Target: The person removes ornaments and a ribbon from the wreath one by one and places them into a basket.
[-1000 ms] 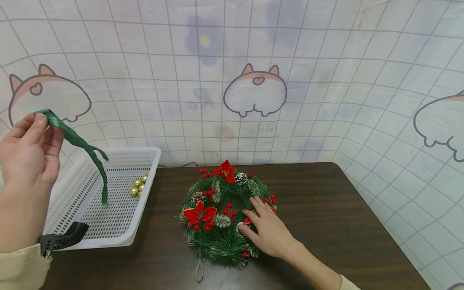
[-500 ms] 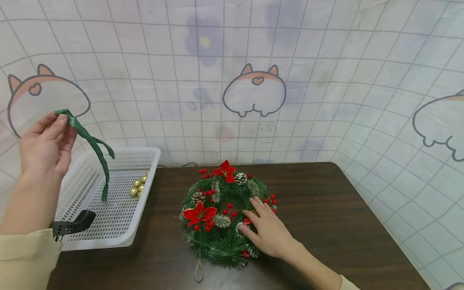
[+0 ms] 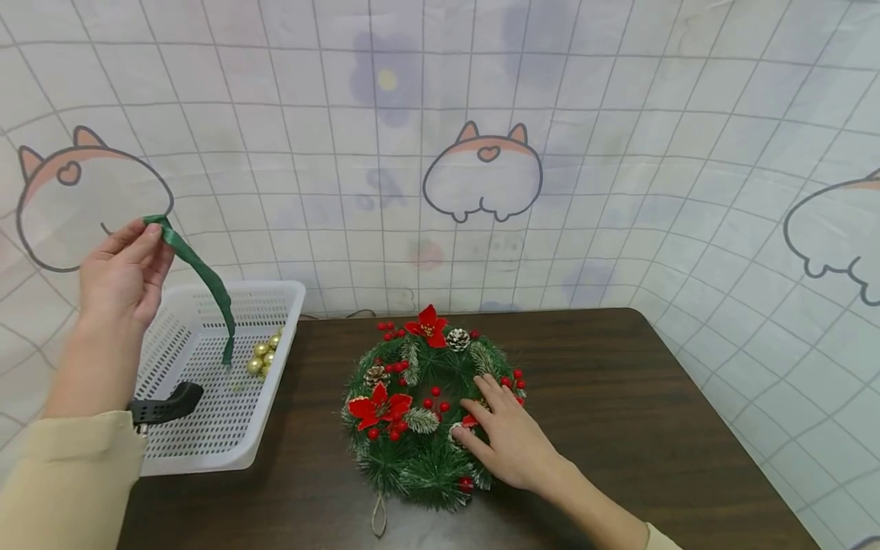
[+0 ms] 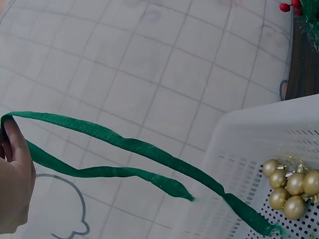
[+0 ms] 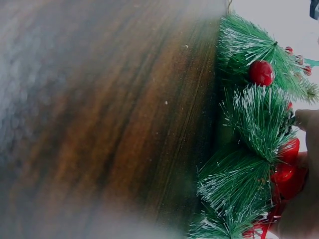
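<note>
My left hand (image 3: 127,279) pinches a green ribbon (image 3: 206,273) between thumb and fingers, raised over the left side of a white basket. Two tails of the ribbon (image 4: 144,149) trail away from the fingers in the left wrist view, one reaching over the basket. A green Christmas wreath (image 3: 436,473) with red poinsettias, berries and frosted pine cones lies on the table. My right hand (image 3: 512,443) rests on the wreath's right side, fingers spread. From the right wrist, the wreath's frosted needles (image 5: 261,117) show beside the hand's edge.
The white perforated basket (image 3: 206,461) stands at the table's left, with several gold baubles (image 3: 263,355) inside. A twine loop (image 3: 378,516) sticks out from the wreath's front. Behind the dark wooden table (image 3: 605,382) hangs a white grid-patterned cloth (image 3: 605,191).
My left hand has moved right with the green ribbon, from the head view's left edge to over the basket. The right hand and wreath have stayed put.
</note>
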